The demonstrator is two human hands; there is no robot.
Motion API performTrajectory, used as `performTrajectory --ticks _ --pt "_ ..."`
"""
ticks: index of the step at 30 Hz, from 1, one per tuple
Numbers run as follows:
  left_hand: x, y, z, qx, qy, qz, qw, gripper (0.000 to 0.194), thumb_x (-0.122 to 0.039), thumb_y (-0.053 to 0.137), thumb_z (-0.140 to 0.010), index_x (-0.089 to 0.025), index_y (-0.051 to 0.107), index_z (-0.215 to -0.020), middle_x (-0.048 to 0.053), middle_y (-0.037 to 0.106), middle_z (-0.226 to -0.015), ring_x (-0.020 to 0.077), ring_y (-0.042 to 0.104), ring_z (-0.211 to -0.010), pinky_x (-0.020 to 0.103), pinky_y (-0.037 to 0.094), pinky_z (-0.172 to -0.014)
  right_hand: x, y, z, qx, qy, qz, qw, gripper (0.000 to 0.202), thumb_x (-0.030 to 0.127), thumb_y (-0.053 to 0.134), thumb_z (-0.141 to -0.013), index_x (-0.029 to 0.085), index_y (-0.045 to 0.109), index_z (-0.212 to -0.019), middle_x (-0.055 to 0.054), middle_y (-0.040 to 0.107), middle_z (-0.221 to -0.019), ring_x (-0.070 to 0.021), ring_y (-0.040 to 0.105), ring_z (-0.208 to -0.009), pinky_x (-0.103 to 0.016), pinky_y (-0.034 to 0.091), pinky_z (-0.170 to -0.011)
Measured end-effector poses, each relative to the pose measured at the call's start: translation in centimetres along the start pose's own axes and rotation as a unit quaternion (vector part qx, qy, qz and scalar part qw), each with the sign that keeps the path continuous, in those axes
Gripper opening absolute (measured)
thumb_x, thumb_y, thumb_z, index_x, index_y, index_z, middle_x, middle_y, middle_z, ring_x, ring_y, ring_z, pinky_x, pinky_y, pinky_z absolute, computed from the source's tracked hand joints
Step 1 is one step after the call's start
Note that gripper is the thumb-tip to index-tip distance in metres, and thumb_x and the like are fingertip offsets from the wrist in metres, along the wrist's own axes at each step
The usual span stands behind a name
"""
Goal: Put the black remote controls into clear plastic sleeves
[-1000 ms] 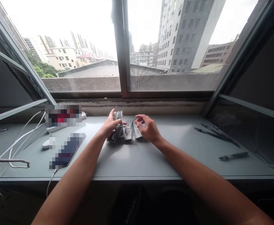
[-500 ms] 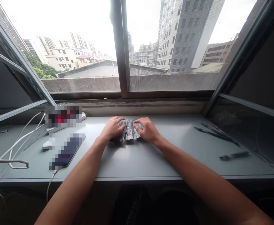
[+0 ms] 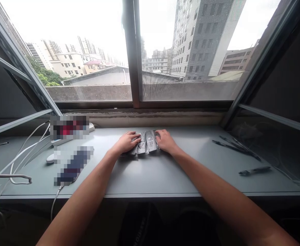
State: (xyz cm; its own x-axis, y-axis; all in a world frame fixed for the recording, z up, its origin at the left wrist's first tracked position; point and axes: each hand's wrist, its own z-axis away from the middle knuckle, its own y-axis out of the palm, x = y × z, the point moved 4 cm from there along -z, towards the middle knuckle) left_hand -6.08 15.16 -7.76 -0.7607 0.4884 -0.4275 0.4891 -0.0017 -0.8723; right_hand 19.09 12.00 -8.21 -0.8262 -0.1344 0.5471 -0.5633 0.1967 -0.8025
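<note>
Several flat grey packets in clear plastic wrap (image 3: 151, 140) lie side by side in a row on the grey desk, their wraps shiny and creased. My left hand (image 3: 127, 141) rests over the left end of the row, its fingers stretched across the packets and hiding part of them. At the right end, my right hand (image 3: 164, 140) touches the outer edge of the row, fingers slightly bent and apart from the thumb. The middle packets show between the two hands. Print on them is too small to read.
Left of my arm lies a phone (image 3: 74, 165), partly blurred out, with a white cable. Behind it is a white power strip (image 3: 90, 128) with cords, and a small white object (image 3: 50, 158). Several dark pens (image 3: 254, 171) lie at the right. A window frame (image 3: 135, 68) rises behind the desk.
My right hand has shifted slightly right, off the top of the packets to their outer edge, uncovering the right packet. My left fingers lie flatter over the left end.
</note>
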Motion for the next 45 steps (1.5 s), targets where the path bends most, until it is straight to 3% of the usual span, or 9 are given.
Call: performTrajectory --ticks 9,13,16,21,25,29,33,39,45 --pt "-1.4 -0.4 0.5 0.032 -0.023 -0.042 0.998 0.086 -0.087 0.047 -0.096 -0.027 0.069 -0.154 0.015 0.056 -0.166 0.0389 0.045 -0.156 0.05 0.03 -0.131 -0.4 -1.0 -0.2 0.015 0.056 -0.028 0.998 0.07 0.041 0.075 -0.098 0.009 0.055 -0.158 -0.023 0.071 -0.141 -0.0344 0.069 -0.132 -0.036 0.052 -0.104" --pt "-1.5 -0.5 0.4 0.05 -0.034 -0.031 0.998 0.091 -0.089 0.049 -0.093 -0.026 0.067 -0.157 0.017 0.052 -0.168 0.0392 0.042 -0.159 0.052 0.031 -0.13 -0.5 -1.9 -0.2 0.031 0.083 -0.021 0.996 0.058 0.04 0.083 -0.09 0.013 0.07 -0.14 -0.02 0.079 -0.128 -0.0342 0.074 -0.121 -0.033 0.053 -0.093" --pt "-1.7 -0.9 0.3 0.01 -0.023 -0.024 0.999 0.086 -0.084 0.056 -0.093 -0.021 0.071 -0.151 0.018 0.054 -0.167 0.0402 0.044 -0.158 0.052 0.032 -0.131 -0.6 -2.9 -0.2 0.005 0.077 -0.042 0.996 0.024 0.039 0.079 -0.093 0.017 0.079 -0.104 -0.014 0.083 -0.105 -0.0304 0.078 -0.1 -0.032 0.052 -0.081" --pt "-2.8 -2.3 0.3 -0.114 0.006 0.058 0.992 0.066 -0.068 0.055 -0.102 -0.019 0.073 -0.143 0.017 0.069 -0.149 0.0374 0.057 -0.146 0.052 0.039 -0.126 0.1 -4.0 -0.1 -0.086 0.052 -0.247 0.964 0.029 0.05 0.072 -0.097 0.021 0.069 -0.091 -0.008 0.08 -0.092 -0.024 0.076 -0.082 -0.031 0.055 -0.072" --pt "-3.6 -2.6 0.1 -0.099 -0.016 0.301 0.948 0.064 -0.068 0.062 -0.101 -0.021 0.069 -0.144 0.015 0.077 -0.135 0.0335 0.07 -0.127 0.047 0.054 -0.107 2.3 -2.8 0.8 0.019 0.047 -0.495 0.867 0.042 0.061 0.075 -0.094 0.024 0.058 -0.106 -0.004 0.079 -0.086 -0.023 0.075 -0.063 -0.034 0.061 -0.057" --pt "-4.5 -2.3 0.2 -0.014 -0.019 0.499 0.866 0.063 -0.07 0.071 -0.094 -0.019 0.075 -0.131 0.015 0.079 -0.124 0.0264 0.074 -0.1 0.034 0.055 -0.079 5.5 -1.8 2.8 0.181 -0.016 -0.545 0.818 0.049 0.06 0.083 -0.091 0.024 0.058 -0.112 -0.004 0.08 -0.089 -0.0244 0.078 -0.064 -0.036 0.066 -0.055" --pt "-4.3 -2.2 0.5 -0.015 -0.042 0.506 0.861 0.05 -0.065 0.079 -0.09 -0.016 0.082 -0.101 0.009 0.078 -0.094 0.0184 0.067 -0.077 0.03 0.047 -0.07 7.1 -1.2 4.4 0.279 -0.031 -0.544 0.791 0.05 0.059 0.084 -0.093 0.023 0.057 -0.115 -0.006 0.08 -0.097 -0.0241 0.08 -0.067 -0.037 0.069 -0.055" --pt "-2.8 -2.9 0.1 -0.138 -0.104 0.538 0.825 0.047 -0.061 0.091 -0.079 -0.018 0.079 -0.094 0.005 0.074 -0.087 0.0182 0.066 -0.077 0.029 0.049 -0.072 7.4 -0.6 5.1 0.385 -0.027 -0.554 0.738 0.054 0.057 0.089 -0.088 0.021 0.055 -0.108 -0.007 0.079 -0.094 -0.022 0.078 -0.065 -0.029 0.063 -0.047" --pt "-1.9 -2.9 0.0 -0.17 -0.151 0.584 0.779 0.049 -0.062 0.09 -0.078 -0.017 0.076 -0.089 0.003 0.07 -0.079 0.0159 0.063 -0.071 0.027 0.051 -0.068 7.4 -0.5 5.4 0.411 -0.011 -0.57 0.712 0.044 0.05 0.088 -0.092 0.017 0.06 -0.101 -0.007 0.077 -0.09 -0.0196 0.076 -0.066 -0.031 0.066 -0.056"
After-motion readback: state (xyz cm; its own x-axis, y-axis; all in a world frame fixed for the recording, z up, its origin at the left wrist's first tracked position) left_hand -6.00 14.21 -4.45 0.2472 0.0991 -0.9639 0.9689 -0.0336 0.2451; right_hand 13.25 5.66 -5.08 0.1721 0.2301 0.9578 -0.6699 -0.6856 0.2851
